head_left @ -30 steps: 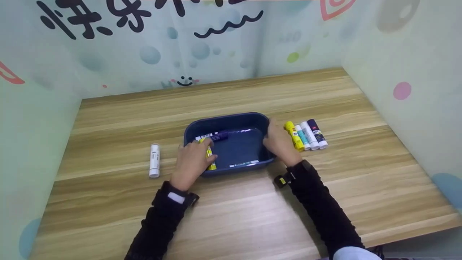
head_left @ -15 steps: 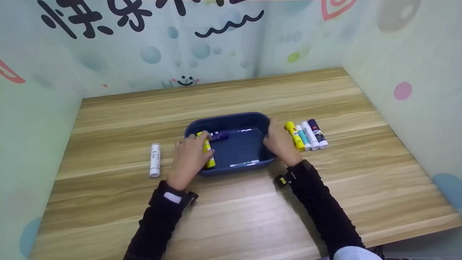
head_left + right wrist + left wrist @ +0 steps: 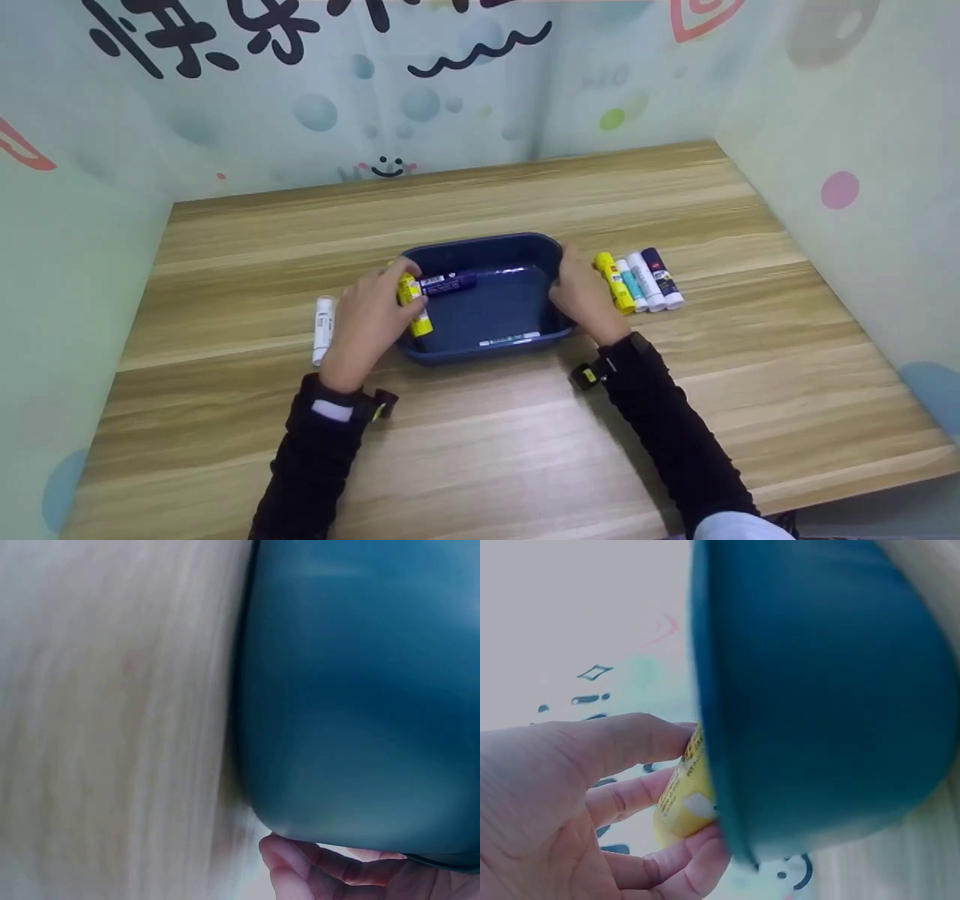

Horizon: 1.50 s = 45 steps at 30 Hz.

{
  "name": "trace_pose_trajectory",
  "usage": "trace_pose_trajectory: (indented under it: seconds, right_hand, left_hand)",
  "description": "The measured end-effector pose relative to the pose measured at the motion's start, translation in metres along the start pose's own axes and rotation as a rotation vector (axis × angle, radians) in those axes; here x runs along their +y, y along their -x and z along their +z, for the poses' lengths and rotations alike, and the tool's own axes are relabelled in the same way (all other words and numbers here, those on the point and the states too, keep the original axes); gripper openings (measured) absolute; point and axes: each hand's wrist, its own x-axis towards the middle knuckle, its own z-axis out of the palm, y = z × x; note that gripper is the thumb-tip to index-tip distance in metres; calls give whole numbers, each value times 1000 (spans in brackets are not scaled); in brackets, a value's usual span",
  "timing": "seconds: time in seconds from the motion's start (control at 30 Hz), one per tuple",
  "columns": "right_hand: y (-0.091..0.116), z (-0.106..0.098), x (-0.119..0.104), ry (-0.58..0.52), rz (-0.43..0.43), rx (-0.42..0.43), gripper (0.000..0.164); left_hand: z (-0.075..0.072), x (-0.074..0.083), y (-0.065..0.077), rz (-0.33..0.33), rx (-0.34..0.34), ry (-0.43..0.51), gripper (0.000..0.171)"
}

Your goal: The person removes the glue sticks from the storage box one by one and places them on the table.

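My left hand (image 3: 367, 322) pinches a yellow glue stick (image 3: 417, 315) between thumb and fingers, over the left rim of a navy plastic basin (image 3: 495, 311). In the left wrist view the stick (image 3: 684, 799) shows beyond the basin's rim, partly hidden by it. A dark purple glue stick (image 3: 454, 283) lies inside, along the far left part. A narrow strip of a labelled item (image 3: 510, 339) shows at the near wall. At the basin's right rim, my right hand (image 3: 589, 300) grips the edge; its fingers appear under the basin's side in the right wrist view.
On the wooden table (image 3: 480, 450) a white glue stick (image 3: 322, 326) lies left of the basin, partly behind my left hand. Right of the basin, a yellow glue stick (image 3: 615, 283), a teal-and-white one (image 3: 631, 286), a white one and a dark one lie in a row.
My left hand has moved left with the yellow glue stick, lifting it from the basin's floor up to the left rim. The right hand stays at the right rim.
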Motion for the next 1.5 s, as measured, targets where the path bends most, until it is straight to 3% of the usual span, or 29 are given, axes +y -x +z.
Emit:
trace_pose_trajectory:
  seconds: [0.27,0.53,0.73,0.87,1.07,1.2,1.33,1.5]
  right_hand:
    - [0,0,1,-5,8,-8,52]
    - [0,0,1,-15,10,-4,51]
    - [0,0,1,-20,24,-28,55]
    - [0,0,1,-19,12,-20,55]
    - [1,0,2,-29,-4,-8,55]
    - [0,0,2,-34,-2,-11,54]
    - [0,1,2,-36,3,-16,53]
    - [0,1,1,-34,1,-7,51]
  left_hand:
    - [-21,-15,0,-74,-42,146,39]
    - [-36,-44,0,-100,-96,151,41]
    - [-52,-71,4,-107,-221,127,47]
    - [-59,-90,5,-163,-317,159,57]
    - [-57,-116,4,-323,-414,297,76]
    - [-51,-128,3,-387,-447,290,76]
    - [-47,-133,1,-391,-454,233,74]
    - [-48,-133,0,-393,-456,248,68]
